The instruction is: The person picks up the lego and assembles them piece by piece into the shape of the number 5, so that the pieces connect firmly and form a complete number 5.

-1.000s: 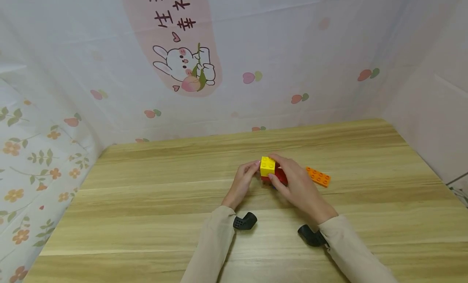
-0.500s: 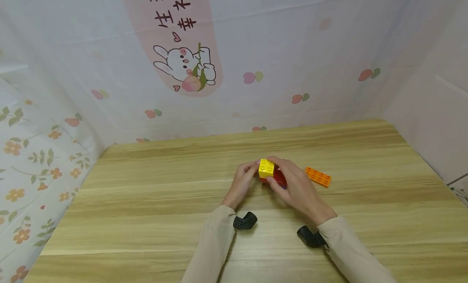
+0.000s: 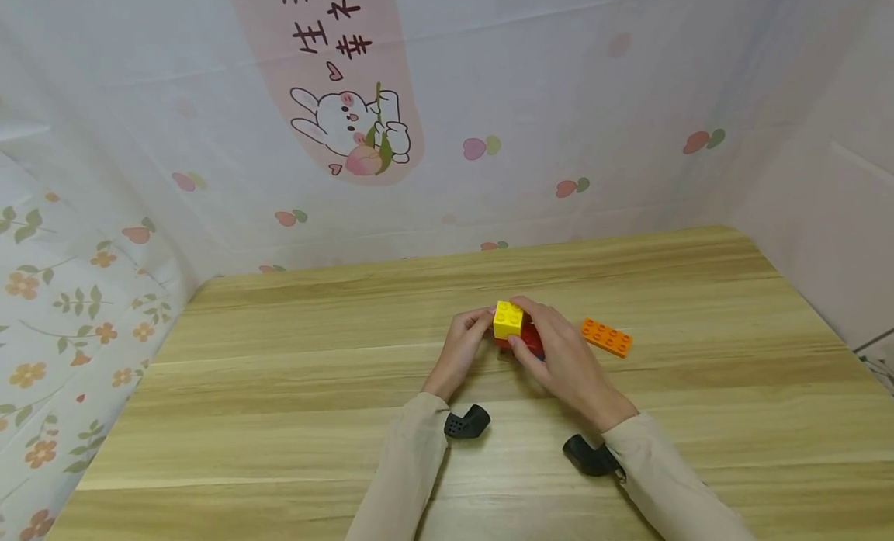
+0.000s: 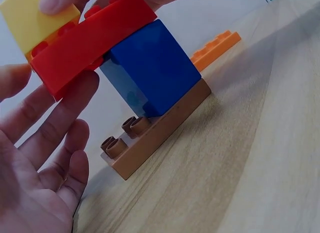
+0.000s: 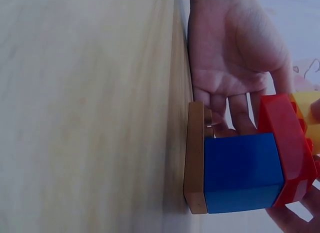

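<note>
A small block stack stands on the table: a brown studded plate (image 4: 155, 138) at the bottom, a blue brick (image 4: 157, 68) on it, and a longer red brick (image 4: 92, 45) across the top, overhanging to the left. At that overhanging end, a yellow brick (image 3: 508, 319) sits on the red one. My right hand (image 3: 569, 362) pinches the yellow brick between thumb and fingers. From the left, my left hand (image 3: 461, 351) holds the red brick's free end, thumb at its end and a finger beneath. The right hand hides part of the stack in the head view.
An orange studded plate (image 3: 606, 338) lies on the wooden table (image 3: 314, 370), just right of the stack. Black wrist devices (image 3: 468, 422) sit at both sleeves. A printed white cloth (image 3: 594, 98) hangs behind the table's far edge.
The yellow brick and the right hand have shifted very slightly to the left. Both hands keep their hold, and the orange plate stays where it was.
</note>
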`<state>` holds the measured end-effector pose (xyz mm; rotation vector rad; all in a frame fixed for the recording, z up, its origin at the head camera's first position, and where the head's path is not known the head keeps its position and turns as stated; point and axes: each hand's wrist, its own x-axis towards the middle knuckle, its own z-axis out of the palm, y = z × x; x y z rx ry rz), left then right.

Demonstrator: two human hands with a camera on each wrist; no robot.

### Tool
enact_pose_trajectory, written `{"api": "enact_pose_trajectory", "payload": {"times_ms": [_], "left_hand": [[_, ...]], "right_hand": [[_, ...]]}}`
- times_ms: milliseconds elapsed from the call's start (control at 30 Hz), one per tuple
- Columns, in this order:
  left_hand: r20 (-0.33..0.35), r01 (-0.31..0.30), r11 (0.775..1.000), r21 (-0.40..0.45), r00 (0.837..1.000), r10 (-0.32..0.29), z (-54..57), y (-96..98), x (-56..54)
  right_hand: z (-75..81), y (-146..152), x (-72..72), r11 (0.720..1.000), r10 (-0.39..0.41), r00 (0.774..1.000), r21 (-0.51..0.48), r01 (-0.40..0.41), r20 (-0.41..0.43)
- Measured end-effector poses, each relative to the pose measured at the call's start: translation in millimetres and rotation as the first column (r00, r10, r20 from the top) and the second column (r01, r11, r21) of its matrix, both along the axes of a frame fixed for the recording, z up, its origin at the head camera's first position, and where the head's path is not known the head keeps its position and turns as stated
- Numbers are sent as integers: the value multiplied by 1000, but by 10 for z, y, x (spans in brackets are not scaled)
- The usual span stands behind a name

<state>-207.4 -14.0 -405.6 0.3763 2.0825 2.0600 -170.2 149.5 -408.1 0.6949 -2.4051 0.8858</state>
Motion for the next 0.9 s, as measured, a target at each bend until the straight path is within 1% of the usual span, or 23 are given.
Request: {"api": "enact_pose_trajectory", "payload": {"times_ms": [200,533,900], "left_hand": [[8,-9,1000,-11,1000,9,-3,8,-5],[-24,0,999,-38,1000,-1,16,33,-11],[-6,4,999,-39,1000,-4,-8,22,-5]], "right_hand": [[-19,-11,-3,1000,-11,999,-22,12,30],[-48,-27,0,998,-31,999,-45,33,39],[-75,-47,11,998,-32,998,-57,36,62]]}}
